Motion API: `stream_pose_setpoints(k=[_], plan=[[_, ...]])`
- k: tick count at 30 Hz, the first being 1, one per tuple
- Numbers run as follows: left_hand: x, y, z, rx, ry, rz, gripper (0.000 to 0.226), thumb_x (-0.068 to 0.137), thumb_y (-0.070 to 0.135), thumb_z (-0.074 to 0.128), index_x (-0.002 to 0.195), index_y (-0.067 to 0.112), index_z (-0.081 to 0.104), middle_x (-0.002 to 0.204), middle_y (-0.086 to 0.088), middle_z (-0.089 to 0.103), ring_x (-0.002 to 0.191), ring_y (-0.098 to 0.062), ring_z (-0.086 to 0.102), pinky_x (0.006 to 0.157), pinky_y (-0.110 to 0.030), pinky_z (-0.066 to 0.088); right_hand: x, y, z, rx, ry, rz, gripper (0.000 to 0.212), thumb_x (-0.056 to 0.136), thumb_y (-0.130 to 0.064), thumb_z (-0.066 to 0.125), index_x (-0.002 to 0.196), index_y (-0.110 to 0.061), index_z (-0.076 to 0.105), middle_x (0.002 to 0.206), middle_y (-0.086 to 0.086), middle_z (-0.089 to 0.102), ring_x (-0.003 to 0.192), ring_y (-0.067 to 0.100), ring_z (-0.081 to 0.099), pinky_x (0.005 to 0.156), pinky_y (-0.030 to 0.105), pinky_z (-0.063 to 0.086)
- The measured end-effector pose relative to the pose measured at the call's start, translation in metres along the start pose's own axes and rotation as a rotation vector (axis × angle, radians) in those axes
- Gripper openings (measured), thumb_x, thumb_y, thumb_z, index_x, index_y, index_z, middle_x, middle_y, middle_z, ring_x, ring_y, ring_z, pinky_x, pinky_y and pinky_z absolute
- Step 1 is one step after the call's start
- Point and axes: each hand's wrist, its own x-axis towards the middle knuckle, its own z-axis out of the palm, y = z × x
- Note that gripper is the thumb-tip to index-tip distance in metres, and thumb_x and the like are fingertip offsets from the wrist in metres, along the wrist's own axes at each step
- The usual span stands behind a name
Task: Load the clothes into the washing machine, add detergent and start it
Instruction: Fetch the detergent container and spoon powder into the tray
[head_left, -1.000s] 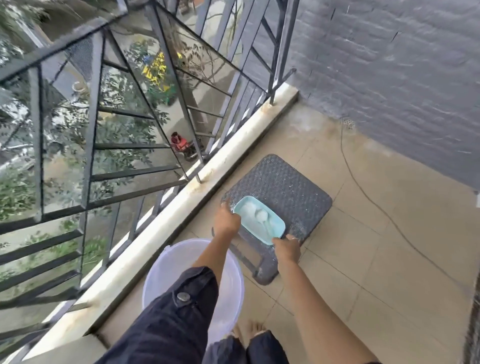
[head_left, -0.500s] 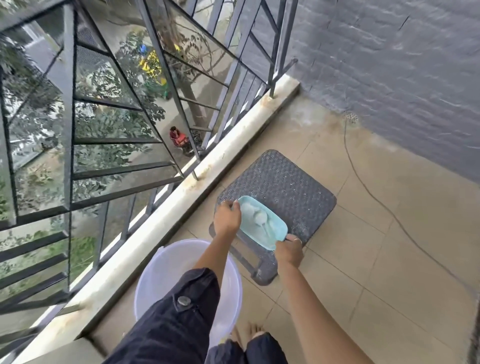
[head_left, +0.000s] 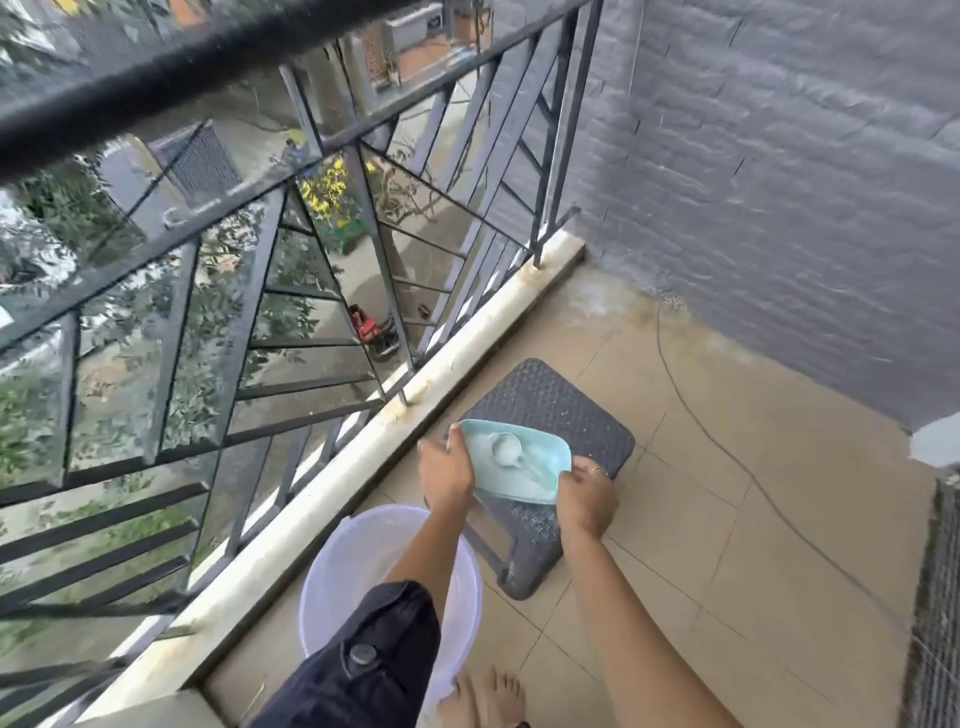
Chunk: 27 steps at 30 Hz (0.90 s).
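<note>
A balcony with a beige tiled floor lies between a dark metal railing and a grey brick wall, with the street far below.

The light blue rectangular plastic tub holds white powder and a white plastic scoop lying bowl-up inside it. The left hand grips the tub's left end, fingers curled under the rim and thumb on the edge. The right hand grips the near right corner with curled fingers. The tub is over the near half of a dark grey woven plastic stool; whether it rests on the seat or is held just above it cannot be told.

A translucent white plastic bucket stands on the floor under the left forearm, close to the railing's kerb. A dark blue garment overlaps its near rim. Bare feet stand beside the bucket. A thin dark cable runs across the tiles.
</note>
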Motion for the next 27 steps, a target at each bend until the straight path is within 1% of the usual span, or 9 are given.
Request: stream_pose_setpoints(k=[3,7,11,16,19,21,22,25,27], plan=[[-0.025,0.012,-0.021,-0.017,0.012,0.037,0.046,0.098,0.043,0.038,0.113,0.000,0.048,0.119,-0.020,0.058,0.110,-0.033,0.055,0.080,-0.031,0.034,-0.030,-0.018,-0.022,0.023,0.005,-0.027,0.032,0.085,0.002,0.046,0.111,-0.003,0.066,0.111,0.014,0.069,0.101,0.031,0.064,0.071,0.024,0.046],[-0.057,0.018,-0.046,-0.035,0.028,0.085,0.045,0.099,0.043,0.036,0.114,0.002,0.045,0.122,-0.021,0.057,0.112,-0.035,0.055,0.087,-0.034,0.038,-0.061,-0.035,-0.046,0.031,0.018,-0.062,0.032,0.087,0.000,0.047,0.113,-0.003,0.065,0.114,0.013,0.068,0.104,0.029,0.063,0.071,0.019,0.038],[-0.082,0.023,-0.066,-0.064,0.046,0.103,0.046,0.100,0.041,0.033,0.116,-0.001,0.045,0.123,-0.024,0.057,0.114,-0.038,0.054,0.093,-0.039,0.040,-0.084,-0.043,-0.063,0.021,0.027,-0.092,0.032,0.088,-0.003,0.048,0.116,-0.004,0.064,0.116,0.013,0.068,0.106,0.029,0.063,0.071,0.019,0.036],[-0.110,0.022,-0.089,-0.088,0.067,0.134,0.052,0.100,0.039,0.032,0.125,-0.005,0.045,0.129,-0.026,0.054,0.119,-0.040,0.052,0.098,-0.040,0.039,-0.109,-0.041,-0.078,0.000,0.020,-0.170,0.033,0.086,-0.005,0.050,0.117,-0.008,0.062,0.119,0.009,0.066,0.109,0.028,0.061,0.078,0.025,0.043],[-0.129,0.017,-0.102,-0.093,0.083,0.146,0.054,0.101,0.039,0.032,0.128,-0.006,0.043,0.130,-0.026,0.053,0.120,-0.039,0.051,0.098,-0.039,0.039,-0.127,-0.038,-0.086,-0.085,0.100,-0.340,0.042,0.081,0.001,0.053,0.122,-0.010,0.058,0.125,0.010,0.057,0.117,0.028,0.050,0.088,0.030,0.042],[-0.142,0.012,-0.110,-0.091,0.098,0.130,0.053,0.101,0.039,0.031,0.128,-0.005,0.043,0.130,-0.026,0.053,0.121,-0.039,0.051,0.098,-0.038,0.039,-0.140,-0.034,-0.092,-0.202,0.154,-0.507,0.043,0.078,0.003,0.054,0.117,-0.014,0.061,0.122,0.010,0.055,0.117,0.029,0.047,0.094,0.034,0.038],[-0.149,0.008,-0.114,-0.090,0.102,0.129,0.052,0.101,0.038,0.031,0.127,-0.005,0.043,0.130,-0.027,0.054,0.121,-0.040,0.051,0.098,-0.038,0.038,-0.147,-0.031,-0.094,-0.266,0.152,-0.596,0.039,0.078,0.004,0.055,0.112,-0.014,0.064,0.118,0.009,0.057,0.115,0.028,0.048,0.093,0.031,0.036],[-0.173,-0.005,-0.127,-0.109,0.099,0.122,0.049,0.101,0.037,0.032,0.123,-0.005,0.045,0.128,-0.026,0.055,0.119,-0.039,0.051,0.096,-0.038,0.039,-0.167,-0.021,-0.100,-0.340,0.037,-0.731,0.030,0.080,0.005,0.055,0.102,-0.012,0.067,0.110,0.006,0.063,0.107,0.025,0.057,0.088,0.024,0.037],[-0.193,-0.018,-0.136,-0.142,0.114,0.114,0.047,0.101,0.037,0.032,0.123,-0.004,0.044,0.128,-0.025,0.056,0.119,-0.038,0.052,0.095,-0.038,0.039,-0.185,-0.011,-0.104,-0.370,-0.050,-0.731,0.028,0.083,0.003,0.055,0.104,-0.011,0.067,0.113,0.006,0.064,0.107,0.025,0.060,0.090,0.029,0.044]])
